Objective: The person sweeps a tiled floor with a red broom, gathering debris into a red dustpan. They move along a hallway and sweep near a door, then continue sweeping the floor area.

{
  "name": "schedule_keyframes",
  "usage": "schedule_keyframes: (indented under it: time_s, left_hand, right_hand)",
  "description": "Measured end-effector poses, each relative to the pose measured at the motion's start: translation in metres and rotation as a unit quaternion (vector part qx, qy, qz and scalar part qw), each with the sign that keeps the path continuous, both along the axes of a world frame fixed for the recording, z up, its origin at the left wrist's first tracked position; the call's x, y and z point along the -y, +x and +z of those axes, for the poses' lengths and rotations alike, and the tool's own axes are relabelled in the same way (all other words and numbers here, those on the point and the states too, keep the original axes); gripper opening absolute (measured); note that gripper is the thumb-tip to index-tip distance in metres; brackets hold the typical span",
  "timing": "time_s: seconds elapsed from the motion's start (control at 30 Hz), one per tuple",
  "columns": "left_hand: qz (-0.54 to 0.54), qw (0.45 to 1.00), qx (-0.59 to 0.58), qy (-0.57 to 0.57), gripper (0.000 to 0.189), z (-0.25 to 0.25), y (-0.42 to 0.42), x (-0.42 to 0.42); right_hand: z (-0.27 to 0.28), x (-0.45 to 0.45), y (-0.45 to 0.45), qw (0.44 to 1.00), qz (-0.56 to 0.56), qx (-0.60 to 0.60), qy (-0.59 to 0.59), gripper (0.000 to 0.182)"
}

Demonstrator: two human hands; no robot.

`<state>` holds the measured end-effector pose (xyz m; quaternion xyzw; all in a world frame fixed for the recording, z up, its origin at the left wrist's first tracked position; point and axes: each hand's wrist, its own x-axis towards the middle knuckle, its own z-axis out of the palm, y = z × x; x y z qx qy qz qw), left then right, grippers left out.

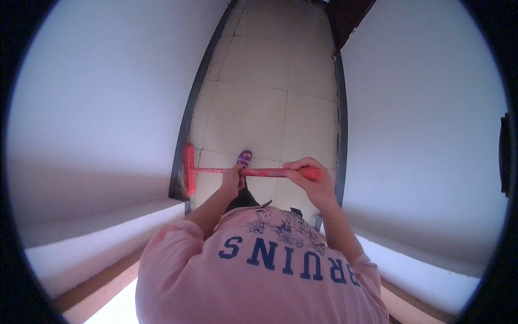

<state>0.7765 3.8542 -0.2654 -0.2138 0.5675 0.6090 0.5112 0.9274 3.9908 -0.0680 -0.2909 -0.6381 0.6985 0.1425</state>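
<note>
A red broom (265,173) slants across in front of me, its head (189,170) down at the left edge of the floor, beside the dark baseboard. My left hand (233,178) grips the handle partway along. Around the upper end of the handle, at the right, my right hand (309,176) is closed. The broom's bristles are hard to make out against the baseboard.
Pale floor tiles (251,109) run ahead between two white walls with dark baseboards (342,121). My foot in a purple sandal (244,158) is just beyond the handle. A dark door or panel (350,20) stands at the far right.
</note>
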Motion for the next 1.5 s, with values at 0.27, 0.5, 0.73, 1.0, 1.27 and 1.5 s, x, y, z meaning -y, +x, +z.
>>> schedule_keyframes:
  time_s: [0.27, 0.5, 0.73, 1.0, 1.27, 1.5]
  left_hand:
    - [0.072, 0.993, 0.080, 0.044, 0.023, -0.034, -0.097, -0.033]
    - [0.025, 0.997, 0.076, 0.008, 0.023, -0.014, -0.168, -0.106]
    - [-0.119, 0.993, -0.003, -0.027, 0.030, -0.019, -0.183, -0.180]
    - [-0.369, 0.926, -0.043, 0.064, 0.036, -0.015, -0.089, -0.268]
    - [-0.457, 0.872, 0.078, 0.159, 0.027, 0.034, 0.002, -0.277]
    - [-0.356, 0.917, 0.104, 0.147, 0.027, 0.090, 0.021, -0.259]
  right_hand:
    - [-0.021, -0.058, -0.130, 0.997, 0.045, 0.052, -0.045, 0.010]
    - [0.010, -0.108, -0.190, 0.998, -0.003, 0.060, -0.016, 0.011]
    - [0.016, -0.113, -0.174, 0.980, -0.166, 0.110, 0.028, 0.011]
    - [0.043, -0.102, -0.096, 0.918, -0.371, 0.127, 0.067, 0.012]
    - [0.087, -0.091, -0.044, 0.893, -0.285, 0.157, 0.311, 0.012]
    - [0.103, -0.093, 0.007, 0.882, -0.353, 0.049, 0.308, 0.016]
